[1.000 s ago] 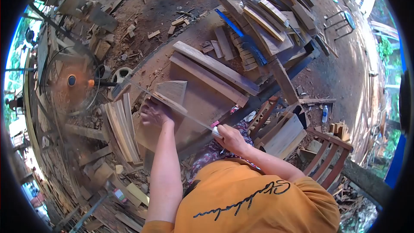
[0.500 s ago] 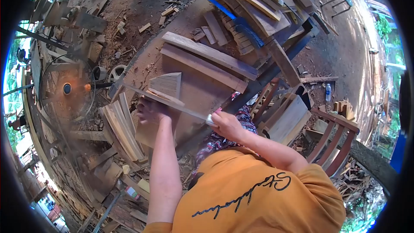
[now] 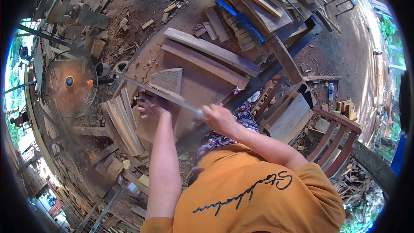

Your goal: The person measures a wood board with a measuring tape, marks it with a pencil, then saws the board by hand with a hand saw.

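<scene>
In my right hand (image 3: 219, 118), closed round its near end, is a long narrow metal blade (image 3: 189, 107), its handle mostly covered by my fingers. The blade slants up to the left, along the edge of a small pale piece of wood (image 3: 166, 92). My left hand (image 3: 152, 105) grips that piece from the near side, fingers curled over its left end. Just beyond lies a pointed flat wood block (image 3: 167, 79) on the dusty work surface (image 3: 202, 90).
Two long wooden beams (image 3: 207, 56) lie beyond the block. A blue-handled brush (image 3: 248, 26) rests near stacked boards (image 3: 258, 0). At left stands a fan (image 3: 70, 82), with upright planks (image 3: 123, 123) beside the work surface. A wooden chair (image 3: 336, 140) is on the right.
My right hand has moved up and left, pushing the blade so its far end reaches further left. My left hand stays on the wood.
</scene>
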Demonstrator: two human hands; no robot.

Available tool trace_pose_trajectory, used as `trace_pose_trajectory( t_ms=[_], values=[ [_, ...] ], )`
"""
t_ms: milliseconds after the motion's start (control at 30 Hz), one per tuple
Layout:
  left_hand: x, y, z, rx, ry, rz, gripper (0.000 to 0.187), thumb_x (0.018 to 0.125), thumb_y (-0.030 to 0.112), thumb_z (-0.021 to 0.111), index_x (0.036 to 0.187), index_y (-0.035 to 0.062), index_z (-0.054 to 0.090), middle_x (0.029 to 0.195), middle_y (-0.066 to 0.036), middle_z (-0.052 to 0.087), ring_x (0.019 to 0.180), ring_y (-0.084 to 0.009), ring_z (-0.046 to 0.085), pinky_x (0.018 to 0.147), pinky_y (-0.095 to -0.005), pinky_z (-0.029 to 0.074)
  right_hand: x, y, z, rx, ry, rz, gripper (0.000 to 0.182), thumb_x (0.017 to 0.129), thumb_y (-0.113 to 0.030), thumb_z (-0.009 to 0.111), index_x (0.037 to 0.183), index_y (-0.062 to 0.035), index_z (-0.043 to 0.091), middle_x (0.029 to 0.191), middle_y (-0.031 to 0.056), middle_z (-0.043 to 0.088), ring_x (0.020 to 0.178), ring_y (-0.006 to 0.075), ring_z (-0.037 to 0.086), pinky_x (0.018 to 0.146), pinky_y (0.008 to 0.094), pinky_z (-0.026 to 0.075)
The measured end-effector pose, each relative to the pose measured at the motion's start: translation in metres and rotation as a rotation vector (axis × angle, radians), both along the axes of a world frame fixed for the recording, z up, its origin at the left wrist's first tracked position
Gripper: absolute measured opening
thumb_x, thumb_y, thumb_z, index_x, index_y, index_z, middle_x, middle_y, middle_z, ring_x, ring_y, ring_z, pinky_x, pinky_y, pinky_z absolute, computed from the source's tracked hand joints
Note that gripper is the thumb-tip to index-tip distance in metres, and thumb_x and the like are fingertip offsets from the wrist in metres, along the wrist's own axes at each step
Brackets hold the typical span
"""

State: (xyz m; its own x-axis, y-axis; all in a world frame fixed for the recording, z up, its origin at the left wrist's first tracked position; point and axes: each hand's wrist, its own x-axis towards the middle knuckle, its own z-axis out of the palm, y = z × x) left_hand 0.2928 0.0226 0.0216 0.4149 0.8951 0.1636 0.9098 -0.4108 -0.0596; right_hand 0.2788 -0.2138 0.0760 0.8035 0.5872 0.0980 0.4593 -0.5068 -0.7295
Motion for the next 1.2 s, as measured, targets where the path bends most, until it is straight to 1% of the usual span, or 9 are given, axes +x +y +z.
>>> trace_pose_trajectory(
  t_ms=[133,333,467,567,700,833,1000,1067,1200],
  values=[
    [0.002,0.004,-0.001,0.0,-0.055,-0.003,0.047,0.093,0.055,0.034,0.109,0.0192,0.059,0.104,-0.01,0.057,0.106,-0.032,0.048,0.086,-0.0509,0.033,0.013,0.019,-0.004,0.053,-0.023,0.005,0.017,0.083,-0.013,0.064,0.092,-0.0072,0.051,0.072,0.0123,0.056,0.068,0.0308,0.063,0.06,0.0419,0.052],
    [0.002,0.002,0.001,-0.024,-0.012,0.03,0.052,0.094,0.057,0.03,0.114,0.019,0.06,0.107,-0.011,0.059,0.104,-0.0316,0.05,0.086,-0.0519,0.034,-0.012,-0.034,0.0,0.001,0.058,0.006,0.019,0.082,-0.012,0.064,0.093,-0.0072,0.05,0.073,0.0137,0.056,0.068,0.0321,0.062,0.06,0.0426,0.051],
    [0.005,-0.001,0.01,-0.034,-0.027,0.036,0.053,0.095,0.057,0.028,0.116,0.0195,0.06,0.111,-0.01,0.059,0.103,-0.0318,0.051,0.086,-0.0522,0.034,0.024,0.013,0.0,0.052,0.002,0.044,0.02,0.081,-0.012,0.065,0.093,-0.0076,0.05,0.075,0.0134,0.057,0.071,0.0318,0.063,0.062,0.0432,0.051],
    [0.002,0.003,-0.001,0.023,-0.084,0.038,0.053,0.095,0.057,0.028,0.114,0.0191,0.06,0.112,-0.01,0.059,0.104,-0.0319,0.05,0.086,-0.0523,0.033,0.018,0.003,-0.003,0.073,0.018,0.043,0.021,0.08,-0.013,0.066,0.093,-0.0078,0.05,0.075,0.0134,0.057,0.07,0.0322,0.062,0.06,0.0428,0.051],
    [0.005,0.0,0.007,-0.036,-0.035,0.056,0.054,0.095,0.058,0.029,0.115,0.0198,0.06,0.109,-0.01,0.059,0.104,-0.031,0.049,0.086,-0.0524,0.032,-0.007,-0.041,-0.004,0.018,0.093,0.023,0.022,0.08,-0.014,0.067,0.093,-0.0073,0.05,0.075,0.0134,0.057,0.07,0.0324,0.062,0.059,0.0428,0.05],
    [0.007,-0.004,0.01,-0.045,0.001,0.067,0.053,0.095,0.058,0.029,0.114,0.0196,0.061,0.109,-0.01,0.059,0.104,-0.0311,0.049,0.087,-0.052,0.032,0.022,0.009,-0.007,0.065,0.028,0.041,0.02,0.082,-0.016,0.067,0.092,-0.0067,0.051,0.074,0.0125,0.055,0.07,0.032,0.062,0.06,0.0436,0.05],
    [0.007,0.001,0.005,-0.002,-0.075,0.095,0.051,0.096,0.056,0.028,0.108,0.0179,0.061,0.11,-0.012,0.058,0.103,-0.0327,0.049,0.086,-0.0511,0.032,0.014,-0.01,-0.012,0.078,0.049,0.044,0.02,0.083,-0.015,0.067,0.09,-0.0064,0.051,0.075,0.0127,0.055,0.071,0.032,0.062,0.062,0.043,0.049],
    [0.01,0.0,0.01,-0.025,-0.067,0.087,0.051,0.096,0.055,0.028,0.108,0.0178,0.06,0.11,-0.012,0.058,0.104,-0.0327,0.049,0.086,-0.0512,0.032,0.005,-0.03,-0.009,0.073,0.11,0.048,0.021,0.082,-0.014,0.068,0.09,-0.0068,0.05,0.075,0.0131,0.055,0.071,0.0328,0.062,0.062,0.0433,0.049],
    [0.006,-0.001,0.011,-0.023,-0.025,0.072,0.05,0.096,0.054,0.029,0.111,0.0171,0.061,0.109,-0.012,0.059,0.105,-0.0325,0.049,0.087,-0.0513,0.032,0.017,-0.016,-0.013,0.054,0.082,0.059,0.022,0.08,-0.013,0.068,0.092,-0.0073,0.05,0.075,0.0133,0.056,0.072,0.0333,0.061,0.062,0.0439,0.049]
  ],
)
